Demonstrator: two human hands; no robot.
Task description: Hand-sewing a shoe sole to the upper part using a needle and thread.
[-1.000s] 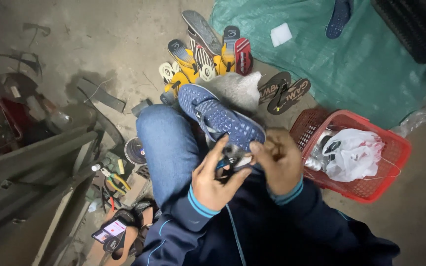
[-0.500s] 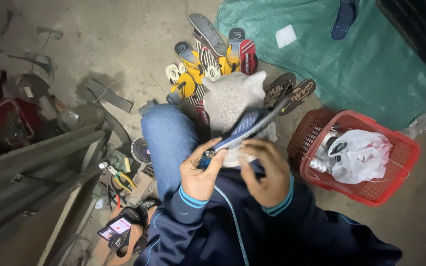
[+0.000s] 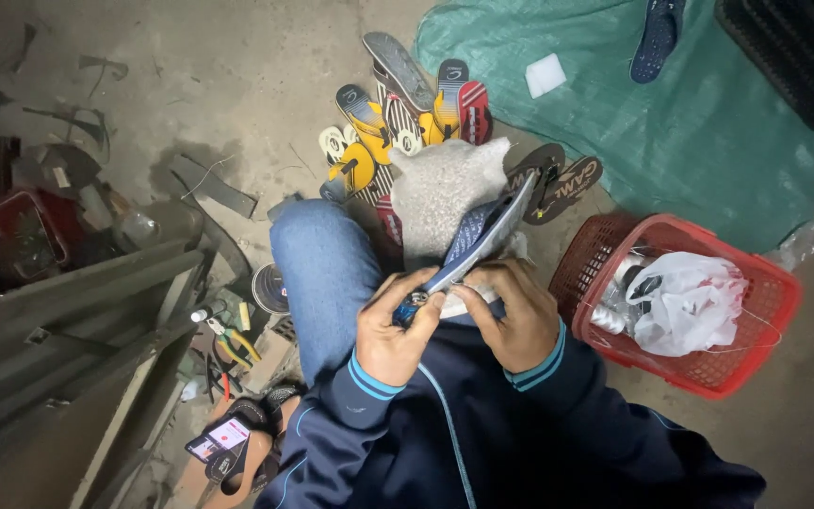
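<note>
A blue flip-flop sandal (image 3: 482, 231) with a patterned sole stands on its edge over my lap, toe end pointing away from me. My left hand (image 3: 398, 325) grips its heel end, thumb across the strap. My right hand (image 3: 511, 311) holds the sandal from the other side, fingers curled under the sole. Behind the sandal lies a grey speckled stone-like block (image 3: 445, 193). My knee in blue jeans (image 3: 327, 273) is just left of the hands.
Several flip-flops (image 3: 398, 108) are piled on the concrete floor ahead. A red plastic basket (image 3: 751, 363) with a white bag stands at the right. A green tarp (image 3: 699, 123) covers the far right. Pliers (image 3: 228, 339) and metal bars (image 3: 77, 311) lie to the left.
The sandal has turned from lying sole-up across my lap to standing on its edge. Both hands have shifted grip at its heel end.
</note>
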